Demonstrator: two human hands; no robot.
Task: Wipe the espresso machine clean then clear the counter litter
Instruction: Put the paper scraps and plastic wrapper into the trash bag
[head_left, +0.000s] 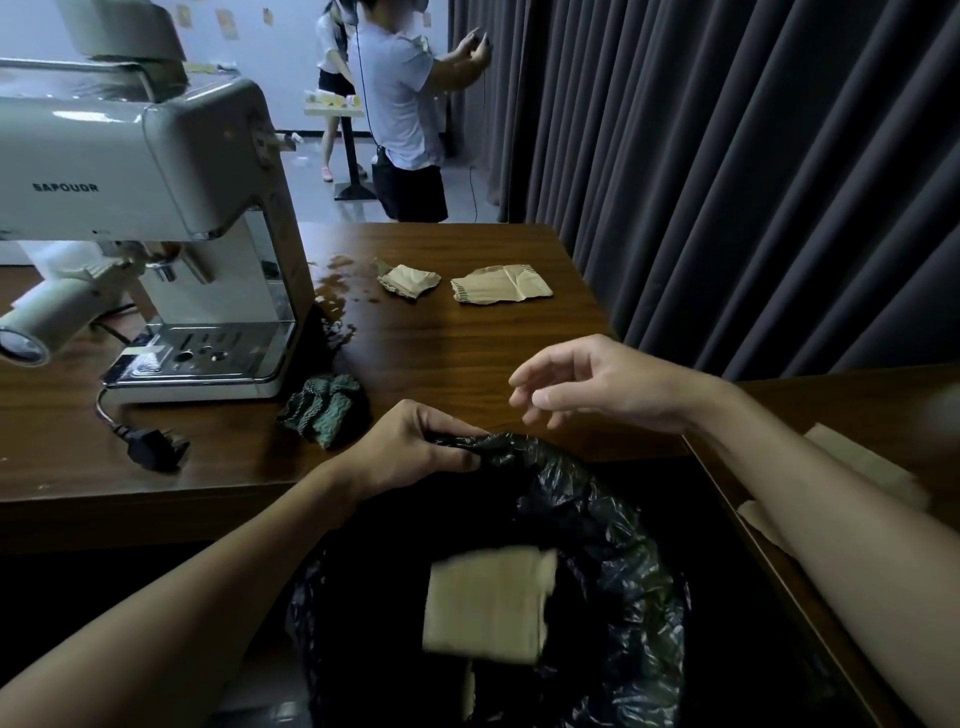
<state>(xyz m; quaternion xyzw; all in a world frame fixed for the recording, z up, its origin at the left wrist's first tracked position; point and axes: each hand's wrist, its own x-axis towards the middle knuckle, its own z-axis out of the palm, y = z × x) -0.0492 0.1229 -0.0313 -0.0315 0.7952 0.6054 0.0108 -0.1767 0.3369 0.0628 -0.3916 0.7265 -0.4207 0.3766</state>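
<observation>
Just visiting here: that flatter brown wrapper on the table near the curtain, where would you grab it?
Probably pinch the raised crease near the middle of the flatter wrapper, from above. It lies almost flat on the table, so its edges give little to get under. Come from the near side with the free right hand; the left hand holds the bag.

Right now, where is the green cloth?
In the head view, the green cloth lies on the counter, left of centre, between the espresso machine base and the left hand, which grips the black bag.
</observation>
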